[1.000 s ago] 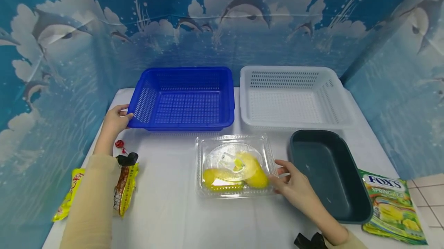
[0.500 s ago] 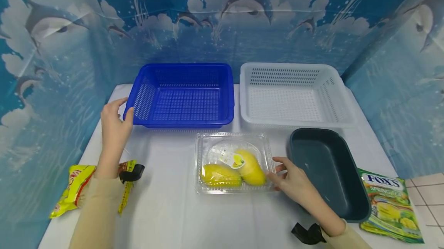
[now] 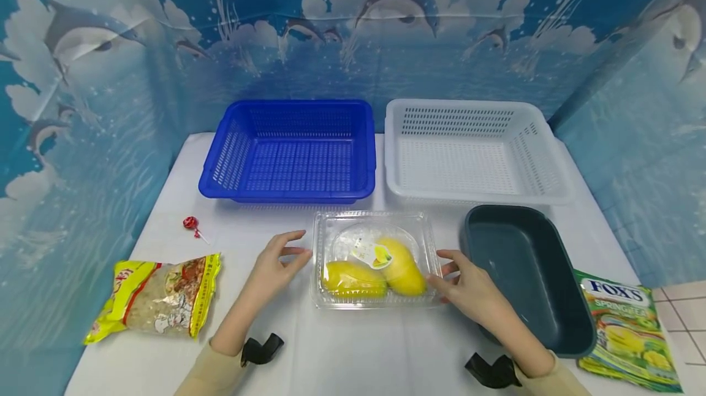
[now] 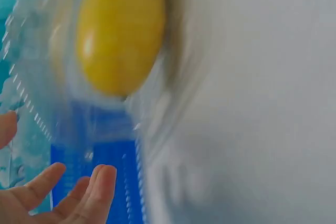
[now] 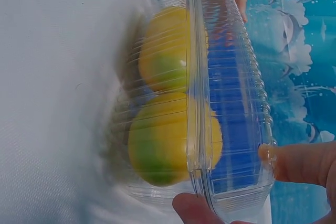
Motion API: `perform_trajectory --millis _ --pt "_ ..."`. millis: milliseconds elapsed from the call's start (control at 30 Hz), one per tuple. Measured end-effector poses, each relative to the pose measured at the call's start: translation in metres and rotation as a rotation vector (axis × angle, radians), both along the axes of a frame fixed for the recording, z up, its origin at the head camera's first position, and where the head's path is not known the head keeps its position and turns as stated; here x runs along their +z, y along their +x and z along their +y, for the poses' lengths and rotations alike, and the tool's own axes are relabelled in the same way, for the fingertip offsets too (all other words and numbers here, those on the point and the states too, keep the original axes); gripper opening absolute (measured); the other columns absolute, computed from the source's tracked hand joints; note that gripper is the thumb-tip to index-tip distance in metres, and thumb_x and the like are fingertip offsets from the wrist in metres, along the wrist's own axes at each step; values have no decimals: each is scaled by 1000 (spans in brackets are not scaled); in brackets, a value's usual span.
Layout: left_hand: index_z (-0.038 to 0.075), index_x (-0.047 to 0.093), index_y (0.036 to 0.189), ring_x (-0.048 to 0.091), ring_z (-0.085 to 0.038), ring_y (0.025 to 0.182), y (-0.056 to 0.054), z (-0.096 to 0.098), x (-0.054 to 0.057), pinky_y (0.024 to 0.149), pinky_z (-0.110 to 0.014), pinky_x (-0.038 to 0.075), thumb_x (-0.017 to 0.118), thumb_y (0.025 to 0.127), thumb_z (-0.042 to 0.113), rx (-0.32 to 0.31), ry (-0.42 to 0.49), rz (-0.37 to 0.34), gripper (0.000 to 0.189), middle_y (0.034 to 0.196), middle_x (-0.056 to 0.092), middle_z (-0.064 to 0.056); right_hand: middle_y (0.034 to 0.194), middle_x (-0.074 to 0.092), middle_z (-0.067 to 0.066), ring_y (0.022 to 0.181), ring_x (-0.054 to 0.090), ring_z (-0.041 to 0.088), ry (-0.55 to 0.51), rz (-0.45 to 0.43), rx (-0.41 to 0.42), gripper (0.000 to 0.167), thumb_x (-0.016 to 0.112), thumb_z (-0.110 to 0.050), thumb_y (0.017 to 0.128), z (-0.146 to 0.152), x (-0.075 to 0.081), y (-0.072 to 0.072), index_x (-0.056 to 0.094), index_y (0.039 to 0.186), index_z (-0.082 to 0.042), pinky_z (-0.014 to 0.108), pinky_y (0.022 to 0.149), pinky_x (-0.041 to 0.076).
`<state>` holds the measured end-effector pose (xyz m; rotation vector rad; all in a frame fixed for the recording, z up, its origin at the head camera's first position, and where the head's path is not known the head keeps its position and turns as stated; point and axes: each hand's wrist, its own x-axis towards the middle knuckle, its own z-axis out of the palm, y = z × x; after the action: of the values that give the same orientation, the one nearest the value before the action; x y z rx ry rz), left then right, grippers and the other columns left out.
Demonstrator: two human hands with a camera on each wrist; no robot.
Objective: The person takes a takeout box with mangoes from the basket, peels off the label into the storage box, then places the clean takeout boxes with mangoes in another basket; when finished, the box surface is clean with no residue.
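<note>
A clear plastic clamshell box point(image 3: 336, 230) with two yellow mangoes point(image 3: 401, 266) inside rests on the white table, a mango sticker point(image 3: 374, 255) on its lid. My right hand point(image 3: 469, 285) holds the box by its right side. In the right wrist view the fingertips point(image 5: 281, 161) lie against that end of the box. Just left of the box is my left hand point(image 3: 276, 270), its thumb and fingers spread and a small gap away from the plastic. The left wrist view, blurred, shows the left fingers point(image 4: 102, 187) near the box with nothing between them.
A blue basket point(image 3: 287, 195) and a white basket point(image 3: 474, 192) stand along the back. At right are a dark green tub point(image 3: 529, 279) and green Fox's candy bags point(image 3: 629, 335). At left lie a yellow snack bag point(image 3: 160, 298) and a red lollipop point(image 3: 190, 223).
My left hand has let go of the blue basket's left edge and moved right and toward me, to the box's left side. The right hand has stayed at the box.
</note>
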<state>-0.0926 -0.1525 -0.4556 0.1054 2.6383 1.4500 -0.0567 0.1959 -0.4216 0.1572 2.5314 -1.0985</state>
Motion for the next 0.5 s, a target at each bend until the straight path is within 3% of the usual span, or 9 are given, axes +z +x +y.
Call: perform_trajectory --millis 100,200,333,500 --pt "13 52 142 67 -28 105 4 11 -9 79 -33 60 70 93 26 -26 13 -41 54 138 54 -17 107 60 13 69 67 14 1 -10 -1 66 70 -31 90 0 -1 1 42 143 -2 29 63 54" --pt "13 51 143 68 -22 94 4 17 -10 68 -27 61 70 93 22 -36 61 -67 54 134 56 -18 107 61 13 70 67 14 2 -8 0 66 70 -31 90 -1 -2 1 42 143 -2 29 63 55" --pt "9 49 143 64 -16 81 1 20 -9 63 -27 61 71 91 19 -36 114 -111 57 124 58 -18 106 61 14 70 67 14 6 -4 6 67 70 -31 90 -1 -2 1 42 143 -1 29 63 55" --pt "9 50 142 58 -16 79 -4 24 -9 60 -27 60 73 88 19 -10 108 -143 59 115 56 -14 107 61 12 73 66 14 25 -13 42 70 69 -35 91 2 2 -2 40 144 0 30 64 55"
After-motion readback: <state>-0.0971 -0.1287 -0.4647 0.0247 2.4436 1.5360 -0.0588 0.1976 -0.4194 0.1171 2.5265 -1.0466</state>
